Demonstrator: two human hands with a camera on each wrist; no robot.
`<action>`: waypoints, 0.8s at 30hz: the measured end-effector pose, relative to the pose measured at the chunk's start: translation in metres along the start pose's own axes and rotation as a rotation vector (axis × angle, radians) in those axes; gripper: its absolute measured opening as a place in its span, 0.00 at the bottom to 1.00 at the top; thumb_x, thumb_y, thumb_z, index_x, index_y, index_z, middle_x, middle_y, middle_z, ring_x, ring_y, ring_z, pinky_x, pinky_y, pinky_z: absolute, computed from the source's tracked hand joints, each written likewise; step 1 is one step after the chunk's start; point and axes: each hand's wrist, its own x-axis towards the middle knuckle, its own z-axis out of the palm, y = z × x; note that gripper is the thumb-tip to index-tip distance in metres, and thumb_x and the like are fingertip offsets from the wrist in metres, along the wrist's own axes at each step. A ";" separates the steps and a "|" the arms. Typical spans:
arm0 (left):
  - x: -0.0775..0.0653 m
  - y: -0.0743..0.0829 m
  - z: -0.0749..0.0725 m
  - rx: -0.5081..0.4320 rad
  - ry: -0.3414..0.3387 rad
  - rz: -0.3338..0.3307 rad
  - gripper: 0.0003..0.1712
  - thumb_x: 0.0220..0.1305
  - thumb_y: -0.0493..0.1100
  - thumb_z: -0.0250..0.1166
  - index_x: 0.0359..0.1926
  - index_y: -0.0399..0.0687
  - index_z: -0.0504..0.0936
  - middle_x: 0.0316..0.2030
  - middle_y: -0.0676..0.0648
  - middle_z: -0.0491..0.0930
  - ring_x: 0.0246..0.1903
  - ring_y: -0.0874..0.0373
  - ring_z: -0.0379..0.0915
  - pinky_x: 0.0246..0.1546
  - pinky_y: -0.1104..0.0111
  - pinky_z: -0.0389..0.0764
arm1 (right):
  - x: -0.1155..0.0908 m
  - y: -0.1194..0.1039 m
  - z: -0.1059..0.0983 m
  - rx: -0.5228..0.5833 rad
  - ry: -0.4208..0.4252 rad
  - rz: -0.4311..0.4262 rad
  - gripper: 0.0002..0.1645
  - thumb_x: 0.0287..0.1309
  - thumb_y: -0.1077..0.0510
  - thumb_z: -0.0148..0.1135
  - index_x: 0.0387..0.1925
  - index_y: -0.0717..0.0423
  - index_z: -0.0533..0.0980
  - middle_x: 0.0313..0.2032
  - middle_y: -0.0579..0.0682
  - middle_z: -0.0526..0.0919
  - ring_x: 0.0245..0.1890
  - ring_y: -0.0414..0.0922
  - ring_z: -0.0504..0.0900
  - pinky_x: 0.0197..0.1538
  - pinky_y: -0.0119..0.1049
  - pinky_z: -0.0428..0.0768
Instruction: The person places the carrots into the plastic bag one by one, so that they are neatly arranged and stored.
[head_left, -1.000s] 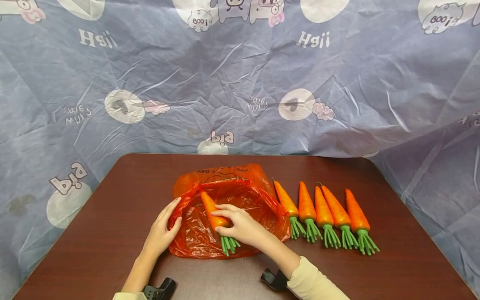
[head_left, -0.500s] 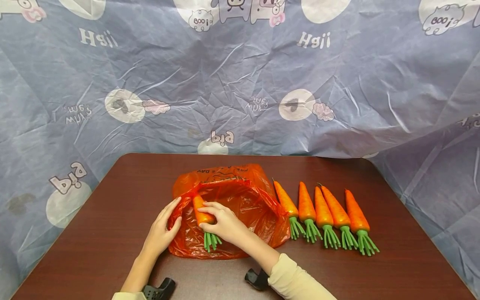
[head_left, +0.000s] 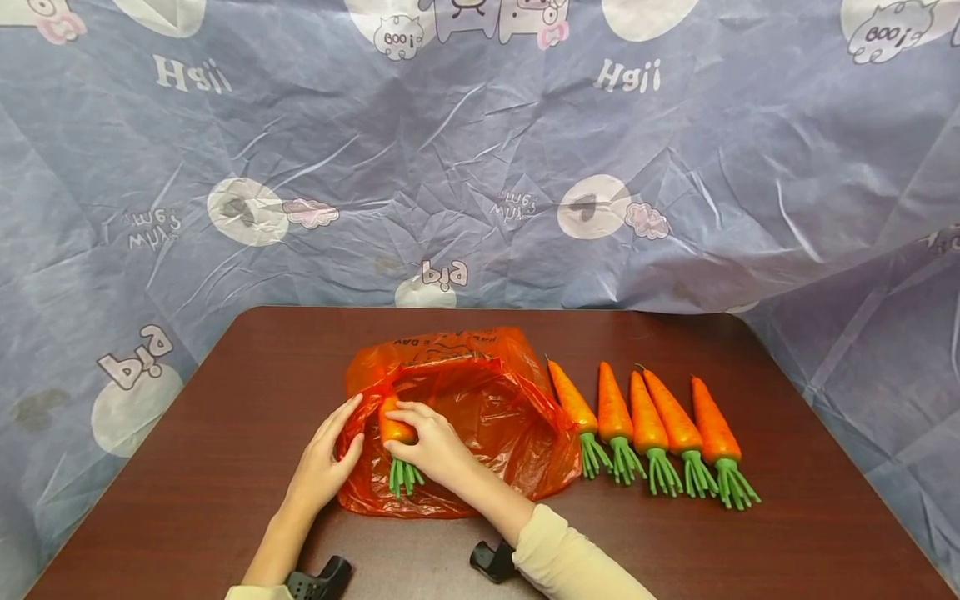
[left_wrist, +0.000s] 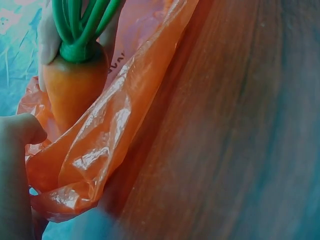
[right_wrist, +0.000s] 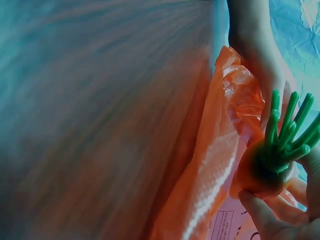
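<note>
A red plastic bag (head_left: 480,475) lies on the table with its mouth spread toward me. At its left edge my left hand (head_left: 322,462) holds the film, the thumb (left_wrist: 32,129) inside the mouth and the fingers outside. My right hand (head_left: 431,446) grips an orange carrot (head_left: 395,427) near its thick end, over the left part of the bag's mouth. The green stalks (head_left: 405,477) point toward me, while the tip is hidden inside the bag. From the right wrist, the carrot (right_wrist: 255,172) shows stalks foremost, fingers around its thick end.
Several more carrots (head_left: 611,408) lie in a row to the right of the bag, stalks toward me. The dark brown table (head_left: 247,392) ends at a printed grey-blue cloth (head_left: 480,167) hanging behind it.
My right hand has carried the carrot leftward across the bag's mouth, close to the left hand, and its tip has gone out of sight. The left hand and the other carrots stay put.
</note>
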 end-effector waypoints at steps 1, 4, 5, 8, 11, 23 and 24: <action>0.000 0.000 0.000 0.000 0.002 0.001 0.37 0.49 0.29 0.64 0.63 0.50 0.67 0.57 0.40 0.71 0.60 0.76 0.56 0.60 0.89 0.50 | 0.001 0.000 0.001 -0.001 0.005 0.000 0.24 0.51 0.52 0.63 0.52 0.51 0.76 0.58 0.50 0.73 0.56 0.47 0.73 0.55 0.39 0.75; 0.000 0.000 0.000 0.002 0.004 0.002 0.37 0.49 0.29 0.64 0.63 0.50 0.67 0.57 0.40 0.71 0.60 0.76 0.55 0.60 0.89 0.50 | 0.003 0.000 0.003 -0.001 0.016 0.005 0.24 0.52 0.51 0.63 0.52 0.51 0.76 0.58 0.49 0.73 0.56 0.47 0.73 0.55 0.38 0.75; 0.000 0.000 0.000 0.001 0.004 0.002 0.37 0.49 0.29 0.64 0.63 0.50 0.67 0.57 0.40 0.71 0.60 0.76 0.55 0.60 0.89 0.50 | 0.004 0.000 0.004 -0.001 0.019 0.005 0.24 0.51 0.51 0.63 0.52 0.51 0.76 0.57 0.50 0.73 0.56 0.47 0.74 0.55 0.38 0.75; 0.000 0.000 0.000 0.000 -0.002 -0.005 0.37 0.49 0.30 0.64 0.63 0.51 0.67 0.57 0.40 0.71 0.60 0.77 0.55 0.59 0.90 0.50 | 0.005 0.001 0.008 -0.001 0.023 0.003 0.24 0.51 0.52 0.63 0.52 0.52 0.76 0.57 0.51 0.74 0.55 0.47 0.74 0.54 0.37 0.75; -0.001 0.001 -0.001 -0.005 -0.008 -0.012 0.37 0.50 0.30 0.64 0.63 0.51 0.67 0.57 0.40 0.71 0.60 0.77 0.55 0.59 0.90 0.50 | 0.006 0.001 0.012 0.006 0.029 -0.002 0.24 0.51 0.53 0.64 0.51 0.53 0.76 0.56 0.52 0.74 0.54 0.48 0.75 0.53 0.36 0.76; -0.002 -0.002 0.000 -0.006 -0.005 0.033 0.37 0.49 0.28 0.64 0.63 0.48 0.67 0.56 0.38 0.71 0.59 0.68 0.60 0.60 0.89 0.50 | 0.011 0.002 0.023 0.039 0.076 0.006 0.24 0.49 0.53 0.65 0.50 0.55 0.76 0.55 0.52 0.75 0.53 0.47 0.76 0.52 0.35 0.77; -0.002 -0.002 0.001 -0.010 -0.001 0.035 0.38 0.48 0.27 0.64 0.63 0.48 0.67 0.56 0.38 0.71 0.59 0.67 0.61 0.60 0.89 0.50 | 0.011 0.001 0.023 0.041 0.080 0.010 0.24 0.49 0.53 0.65 0.50 0.55 0.76 0.55 0.52 0.75 0.53 0.47 0.76 0.51 0.35 0.77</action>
